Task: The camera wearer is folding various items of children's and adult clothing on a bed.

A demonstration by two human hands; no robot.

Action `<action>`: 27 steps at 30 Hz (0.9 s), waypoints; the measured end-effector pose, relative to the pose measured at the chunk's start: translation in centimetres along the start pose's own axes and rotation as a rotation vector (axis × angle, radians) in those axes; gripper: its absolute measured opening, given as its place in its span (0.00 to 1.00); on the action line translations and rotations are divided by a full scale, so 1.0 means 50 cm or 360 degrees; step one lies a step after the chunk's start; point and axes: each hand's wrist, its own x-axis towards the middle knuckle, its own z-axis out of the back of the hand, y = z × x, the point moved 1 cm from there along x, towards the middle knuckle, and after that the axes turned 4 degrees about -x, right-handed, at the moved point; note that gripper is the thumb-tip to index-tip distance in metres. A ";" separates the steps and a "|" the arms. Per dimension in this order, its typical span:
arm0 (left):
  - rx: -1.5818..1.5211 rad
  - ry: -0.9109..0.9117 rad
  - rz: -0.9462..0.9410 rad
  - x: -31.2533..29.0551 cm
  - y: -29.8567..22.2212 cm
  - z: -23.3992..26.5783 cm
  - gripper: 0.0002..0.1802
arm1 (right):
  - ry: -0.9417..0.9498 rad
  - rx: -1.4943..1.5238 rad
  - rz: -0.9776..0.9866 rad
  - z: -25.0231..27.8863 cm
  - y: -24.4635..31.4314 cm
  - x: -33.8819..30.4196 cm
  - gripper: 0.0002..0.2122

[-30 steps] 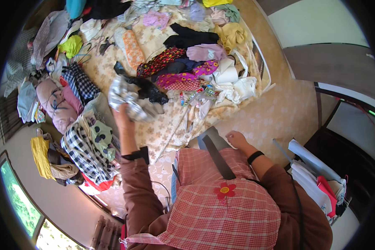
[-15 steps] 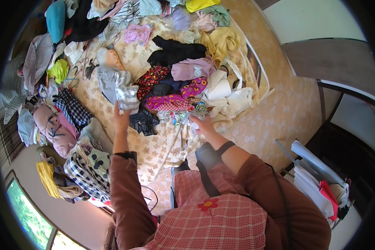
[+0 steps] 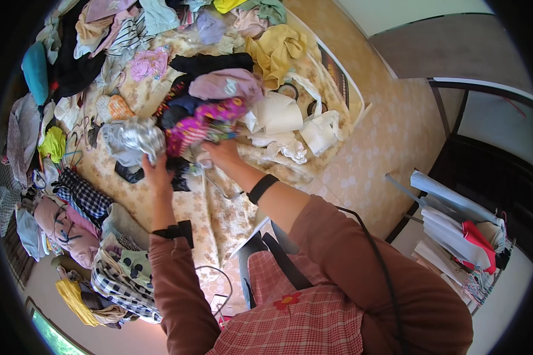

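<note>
Closest to me is my red checked apron (image 3: 290,325) with its red flower, and past it the near edge of the floral bed cover (image 3: 213,236). My left hand (image 3: 156,174) reaches over the bed, fingers parted and slightly bent at the lower edge of a shiny grey-and-white garment (image 3: 135,141); both are blurred, so I cannot tell whether I grip the cloth or only touch it. A crumpled black garment (image 3: 180,173) lies on the cover beside that hand. My right hand (image 3: 222,152) is at the near edge of the pile, fingers part-curled against a small patterned cloth (image 3: 222,130); their tips are hidden, so I cannot tell what they hold. I judge the step in hand to be handling loose pieces one by one, the grey garment on the left and the pile's edge on the right. The next move, I think, calls for a clean parting on the left, without dragging the black piece, and for a pinch on a single layer on the right, since the magenta floral garment (image 3: 204,117) lies tangled against it. Beyond that sit a mauve garment (image 3: 222,84), a long black one (image 3: 213,63) and, farther off, a crumpled yellow garment (image 3: 278,53).
</note>
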 end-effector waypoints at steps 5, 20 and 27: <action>0.0042 0.0139 -0.0497 0.045 -0.090 -0.005 0.33 | 0.0524 0.0741 -0.0380 -0.026 0.136 0.058 0.28; 0.2267 0.0400 -0.0800 -0.334 0.308 -0.095 0.25 | 0.0170 -0.1408 0.0029 0.409 -0.052 -0.205 0.16; 0.2095 0.0954 -0.0619 -0.322 0.344 -0.092 0.12 | 0.0542 -0.1428 0.0262 0.485 -0.116 -0.174 0.12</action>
